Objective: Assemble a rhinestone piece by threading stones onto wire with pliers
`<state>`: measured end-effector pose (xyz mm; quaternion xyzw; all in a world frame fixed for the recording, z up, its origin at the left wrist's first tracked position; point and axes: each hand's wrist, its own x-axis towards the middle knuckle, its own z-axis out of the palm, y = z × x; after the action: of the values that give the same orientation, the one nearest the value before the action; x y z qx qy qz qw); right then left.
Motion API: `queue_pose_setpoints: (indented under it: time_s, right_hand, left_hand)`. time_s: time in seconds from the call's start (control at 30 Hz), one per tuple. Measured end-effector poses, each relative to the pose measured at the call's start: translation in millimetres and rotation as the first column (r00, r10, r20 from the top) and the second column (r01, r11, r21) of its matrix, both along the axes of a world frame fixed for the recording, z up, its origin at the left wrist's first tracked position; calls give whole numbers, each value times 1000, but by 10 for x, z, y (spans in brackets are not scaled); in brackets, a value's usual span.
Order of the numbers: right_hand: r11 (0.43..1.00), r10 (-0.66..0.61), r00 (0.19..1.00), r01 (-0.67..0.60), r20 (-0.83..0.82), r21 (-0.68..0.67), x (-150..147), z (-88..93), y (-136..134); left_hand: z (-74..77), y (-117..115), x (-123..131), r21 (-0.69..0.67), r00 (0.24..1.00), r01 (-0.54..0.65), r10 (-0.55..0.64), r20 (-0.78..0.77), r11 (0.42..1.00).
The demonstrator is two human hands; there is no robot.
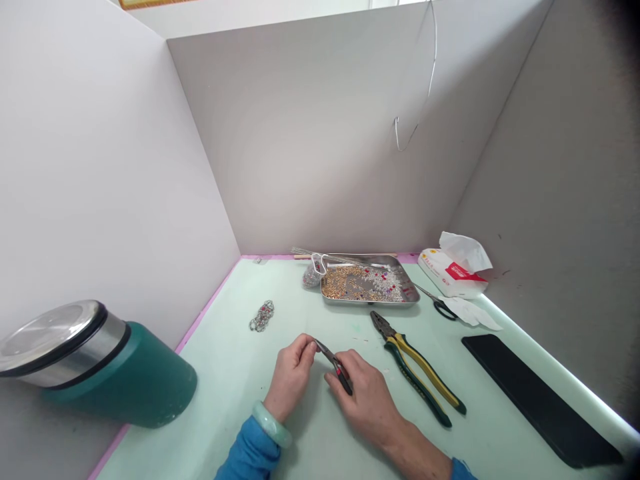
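My right hand [367, 395] is wrapped round a pair of small needle-nose pliers [331, 359] with dark handles and a bit of red. The slim jaws point up and left to the fingertips of my left hand [293, 370]. Thumb and forefinger of that hand are pinched together at the jaw tips; whatever they hold is too small to make out. Beyond my left hand lies a small heap of beaded chain [263, 316], silvery with red specks. Large combination pliers [415, 367] with green and yellow handles rest to the right of my right hand.
A metal tray [370, 302] of gold, clear and red beads stands at the back, beside a small bag [313, 275]. Black-handled scissors [444, 309], a tissue pack [453, 273] and a black flat slab [540, 400] lie right. A green tumbler [125, 373] lies left.
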<state>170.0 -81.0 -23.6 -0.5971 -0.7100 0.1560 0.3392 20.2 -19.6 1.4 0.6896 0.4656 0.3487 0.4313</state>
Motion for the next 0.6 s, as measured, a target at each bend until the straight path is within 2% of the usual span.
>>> queue_pose_setpoints:
  time_s: [0.13, 0.27, 0.47, 0.6]
  right_hand:
    - [999, 7, 999, -8, -53, -34, -4, 29, 4]
    - [994, 31, 984, -48, -176, -97, 3, 88, 22]
    - [947, 53, 889, -190, -454, -261, 36, 187, 24]
    - [937, 59, 862, -222, -503, -269, 40, 201, 25]
  left_hand:
    - [-6, 10, -6, -21, 999, 15, -14, 51, 1000]
    - [-37, 36, -34, -127, 986, 76, -57, 154, 989]
    - [-38, 59, -70, -204, 965, 140, -88, 246, 969]
    - [-11, 45, -57, -240, 952, 161, -86, 294, 957]
